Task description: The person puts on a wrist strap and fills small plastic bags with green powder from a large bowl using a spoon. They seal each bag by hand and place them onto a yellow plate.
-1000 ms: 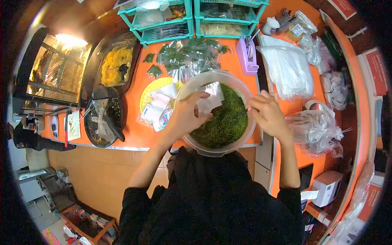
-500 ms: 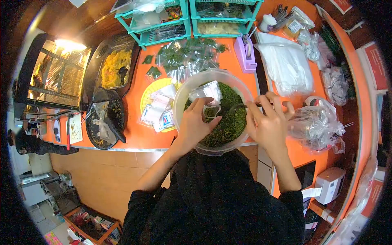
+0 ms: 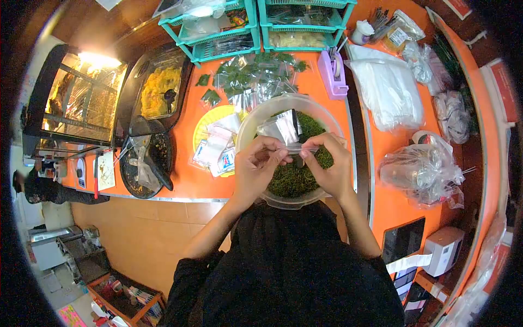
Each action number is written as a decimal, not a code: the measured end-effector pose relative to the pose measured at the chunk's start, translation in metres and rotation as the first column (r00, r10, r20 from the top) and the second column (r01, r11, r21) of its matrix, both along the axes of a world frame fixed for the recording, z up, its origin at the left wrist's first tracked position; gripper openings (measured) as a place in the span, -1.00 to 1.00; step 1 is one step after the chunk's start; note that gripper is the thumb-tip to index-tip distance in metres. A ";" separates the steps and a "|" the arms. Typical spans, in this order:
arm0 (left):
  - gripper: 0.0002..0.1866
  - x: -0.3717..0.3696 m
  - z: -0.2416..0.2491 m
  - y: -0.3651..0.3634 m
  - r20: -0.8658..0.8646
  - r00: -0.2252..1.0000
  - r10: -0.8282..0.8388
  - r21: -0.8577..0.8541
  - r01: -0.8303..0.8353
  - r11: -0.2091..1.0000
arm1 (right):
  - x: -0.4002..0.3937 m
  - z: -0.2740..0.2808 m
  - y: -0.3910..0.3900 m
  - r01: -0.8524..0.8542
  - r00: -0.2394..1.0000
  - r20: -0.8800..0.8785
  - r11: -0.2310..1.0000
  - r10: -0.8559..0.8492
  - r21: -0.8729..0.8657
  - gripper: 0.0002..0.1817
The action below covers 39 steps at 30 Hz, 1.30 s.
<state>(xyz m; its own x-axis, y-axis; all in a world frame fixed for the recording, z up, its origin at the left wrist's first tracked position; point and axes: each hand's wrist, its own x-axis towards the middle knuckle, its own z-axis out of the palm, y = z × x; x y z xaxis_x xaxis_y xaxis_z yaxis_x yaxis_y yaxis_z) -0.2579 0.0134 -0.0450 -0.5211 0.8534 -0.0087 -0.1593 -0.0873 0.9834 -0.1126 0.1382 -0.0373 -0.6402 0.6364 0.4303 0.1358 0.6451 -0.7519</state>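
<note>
A round translucent tub [image 3: 250, 122] holds chopped green herbs [image 3: 294, 182], with several small clear bags [image 3: 280, 126] lying on them. Over the herbs, my left hand [image 3: 260, 166] and my right hand [image 3: 332, 166] pinch the two ends of a small clear bag's top edge [image 3: 294, 148] between thumb and fingers. Both hands are close together, a short gap between them. To the left of the tub sits a yellow plate [image 3: 200, 128] with empty small bags [image 3: 217, 147] on it. Behind the tub lie several bags filled with green herbs [image 3: 259, 76].
Teal drawer racks [image 3: 223, 46] and a purple tape dispenser [image 3: 333, 76] stand at the back. On the left are a black pan [image 3: 147, 169], a tray of yellow food [image 3: 158, 95] and a lit glass case [image 3: 81, 98]. White bags [image 3: 387, 90] lie right. Another person [image 3: 52, 188] is far left.
My right hand has moved left from the tub's right rim to the small bag and now pinches it opposite my left hand. The view has shifted slightly.
</note>
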 end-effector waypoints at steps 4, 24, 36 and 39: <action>-0.89 -0.001 0.000 -0.002 0.017 1.000 0.016 0.044 -0.017 0.999 | 0.000 -0.001 0.001 -0.011 0.999 -0.036 0.994 0.007 -0.112 -0.88; -0.97 -0.001 -0.006 -0.005 -0.022 0.998 0.061 0.033 -0.060 0.998 | -0.023 -0.004 -0.014 -0.103 0.993 -0.061 0.992 0.099 -0.072 -0.85; -0.89 -0.009 -0.017 -0.002 -0.405 0.907 0.113 0.102 -0.079 0.992 | -0.029 -0.003 -0.017 -0.074 0.997 0.027 0.997 0.075 -0.037 -0.84; -0.91 -0.008 -0.019 -0.003 -0.345 0.934 0.094 0.117 -0.056 0.992 | -0.030 -0.002 -0.018 -0.072 0.997 0.002 0.992 0.072 -0.105 -0.84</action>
